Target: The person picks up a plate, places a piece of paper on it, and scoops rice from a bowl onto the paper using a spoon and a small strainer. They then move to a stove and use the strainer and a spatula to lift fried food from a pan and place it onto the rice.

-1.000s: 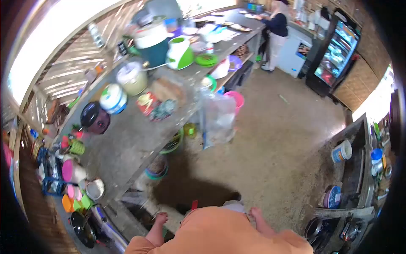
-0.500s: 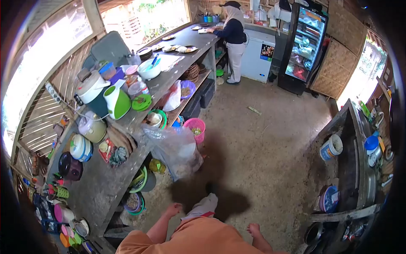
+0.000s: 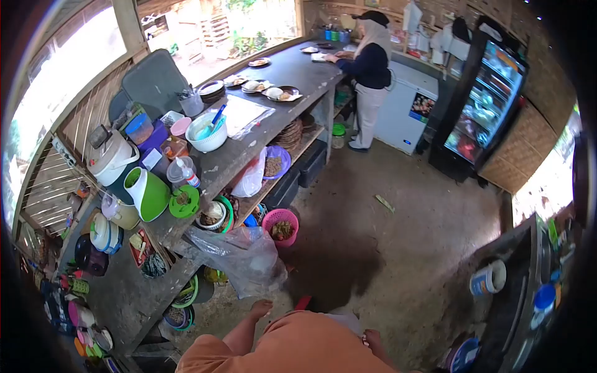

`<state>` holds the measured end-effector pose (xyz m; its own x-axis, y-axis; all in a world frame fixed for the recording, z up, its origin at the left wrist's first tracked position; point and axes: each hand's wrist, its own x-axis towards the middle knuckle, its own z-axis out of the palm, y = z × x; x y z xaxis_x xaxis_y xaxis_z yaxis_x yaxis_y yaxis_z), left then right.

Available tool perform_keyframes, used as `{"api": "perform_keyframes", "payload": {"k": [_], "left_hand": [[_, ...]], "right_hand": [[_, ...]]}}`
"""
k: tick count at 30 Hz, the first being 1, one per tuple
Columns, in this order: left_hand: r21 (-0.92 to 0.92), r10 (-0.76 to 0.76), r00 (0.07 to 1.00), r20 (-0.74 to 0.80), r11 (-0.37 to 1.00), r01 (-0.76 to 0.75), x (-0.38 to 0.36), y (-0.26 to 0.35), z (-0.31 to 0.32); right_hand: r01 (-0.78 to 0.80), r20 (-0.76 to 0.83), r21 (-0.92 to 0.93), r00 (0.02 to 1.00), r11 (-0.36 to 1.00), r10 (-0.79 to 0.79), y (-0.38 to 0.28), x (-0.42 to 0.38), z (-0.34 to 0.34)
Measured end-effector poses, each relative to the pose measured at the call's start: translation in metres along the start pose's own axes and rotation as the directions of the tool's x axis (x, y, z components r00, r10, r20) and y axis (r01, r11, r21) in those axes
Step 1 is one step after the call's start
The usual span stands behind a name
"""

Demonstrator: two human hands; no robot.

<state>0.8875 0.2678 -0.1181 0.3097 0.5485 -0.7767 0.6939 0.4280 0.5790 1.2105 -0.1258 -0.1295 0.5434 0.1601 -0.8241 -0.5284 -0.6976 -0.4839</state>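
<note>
My left hand (image 3: 262, 307) hangs in front of me at the left, with loosely bent fingers slightly apart and nothing visible in it. The nearest thing to it is a clear plastic bag (image 3: 249, 258) hanging at the counter's end; the two do not touch. On my other side, my right hand (image 3: 371, 339) is low beside my orange shirt (image 3: 298, 342). Its fingers are curled in, and I see no object there. Past the bag, a pink basket (image 3: 280, 227) with greenish scraps stands on the floor.
A long counter (image 3: 298, 62) on the left bears plates of food, a white basket (image 3: 207, 136) and a green jug (image 3: 147, 195). Another person (image 3: 372, 74) works at its far end. A white chest freezer (image 3: 404, 109), a glass-door fridge (image 3: 479, 102) and a bucket (image 3: 488, 278) stand further right.
I have moved forward; the counter, plastic bag and pink basket appear nearer and lower. Both my hands have swung slightly. The other person stays at the counter's far end.
</note>
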Motion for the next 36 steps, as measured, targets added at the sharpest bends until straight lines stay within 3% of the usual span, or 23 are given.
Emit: {"api": "perform_keyframes", "payload": {"k": [1,5,8,11,12,13,14,16,17,18,19,20,21,23,24,25,27,29,31,33,35,36], "left_hand": [[0.008,0.033,0.999,0.000,0.999,-0.033,0.007,0.032,0.005],[-0.023,0.126,0.991,-0.039,0.992,-0.127,0.055,0.108,0.025],[-0.103,0.071,0.989,-0.126,0.991,-0.084,0.089,0.142,0.041],[-0.127,0.006,0.981,-0.196,0.991,-0.032,0.122,0.154,0.059],[-0.143,0.000,0.979,-0.205,0.989,-0.030,0.125,0.165,0.066],[-0.199,-0.113,0.969,-0.219,0.978,0.069,0.124,0.174,0.073],[-0.258,-0.226,0.947,-0.227,0.952,0.165,0.123,0.182,0.080],[-0.296,-0.206,0.938,-0.277,0.948,0.121,0.133,0.201,0.089],[-0.316,-0.186,0.931,-0.315,0.945,0.082,0.135,0.214,0.097],[-0.342,-0.202,0.926,-0.319,0.936,0.086,0.137,0.226,0.104],[-0.382,-0.153,0.890,-0.430,0.924,-0.026,0.132,0.252,0.103],[-0.405,-0.115,0.834,-0.540,0.904,-0.138,0.126,0.282,0.102],[-0.428,-0.137,0.824,-0.549,0.893,-0.137,0.124,0.307,0.098],[-0.363,0.021,0.751,-0.660,0.866,-0.343,0.127,0.356,0.082],[-0.377,-0.002,0.741,-0.671,0.862,-0.339,0.128,0.378,0.072],[-0.410,0.057,0.739,-0.671,0.803,-0.434,0.131,0.400,0.058],[-0.446,0.102,0.726,-0.680,0.728,-0.520,0.129,0.453,0.026],[-0.144,0.314,0.558,-0.768,0.764,-0.629,0.117,0.520,-0.020],[-0.076,0.372,0.541,-0.754,0.768,-0.635,0.105,0.569,-0.067],[-0.003,0.433,0.515,-0.740,0.763,-0.646,0.089,0.616,-0.122],[0.416,0.703,0.345,-0.622,0.670,-0.615,0.072,0.659,-0.177],[0.491,0.741,0.341,-0.578,0.650,-0.581,0.063,0.678,-0.205]], "right_hand": [[-0.032,0.035,0.062,0.999,0.998,0.030,-0.019,0.022,-0.007],[-0.050,0.068,0.028,0.997,0.998,0.048,-0.095,0.111,-0.021],[-0.079,0.139,-0.083,0.986,0.993,0.090,-0.166,0.183,-0.030],[-0.041,0.084,-0.217,0.995,0.975,0.060,-0.264,0.218,-0.041],[0.212,0.106,-0.454,0.977,0.865,-0.184,-0.281,0.253,-0.044],[0.423,0.192,-0.643,0.896,0.638,-0.401,-0.302,0.281,-0.049],[0.434,0.208,-0.650,0.891,0.624,-0.403,-0.329,0.298,-0.055],[0.541,0.389,-0.688,0.838,0.484,-0.383,-0.389,0.330,-0.057],[0.551,0.407,-0.694,0.831,0.463,-0.380,-0.418,0.347,-0.053],[0.475,0.320,-0.700,0.876,0.533,-0.362,-0.448,0.365,-0.044],[0.400,0.232,-0.695,0.911,0.598,-0.340,-0.480,0.380,-0.034],[0.444,0.248,-0.689,0.887,0.573,-0.389,-0.520,0.384,-0.022],[0.488,0.264,-0.680,0.860,0.548,-0.437,-0.563,0.387,-0.005],[0.717,0.385,-0.577,0.662,0.392,-0.644,-0.655,0.354,0.040],[0.758,0.427,-0.547,0.617,0.354,-0.660,-0.702,0.330,0.067],[0.796,0.466,-0.515,0.572,0.319,-0.675,-0.747,0.306,0.097],[0.937,0.522,-0.169,0.349,0.307,-0.779,-0.824,0.264,0.158],[0.989,0.549,0.002,0.121,0.147,-0.827,-0.892,0.222,0.221],[0.982,0.605,0.116,0.049,0.149,-0.795,-0.951,0.176,0.279],[0.979,0.618,0.203,-0.113,0.019,-0.778,-1.005,0.116,0.329],[0.954,0.661,0.300,-0.200,0.011,-0.723,-1.050,0.085,0.384],[0.947,0.686,0.317,-0.260,-0.043,-0.680,-1.071,0.068,0.410]]}}
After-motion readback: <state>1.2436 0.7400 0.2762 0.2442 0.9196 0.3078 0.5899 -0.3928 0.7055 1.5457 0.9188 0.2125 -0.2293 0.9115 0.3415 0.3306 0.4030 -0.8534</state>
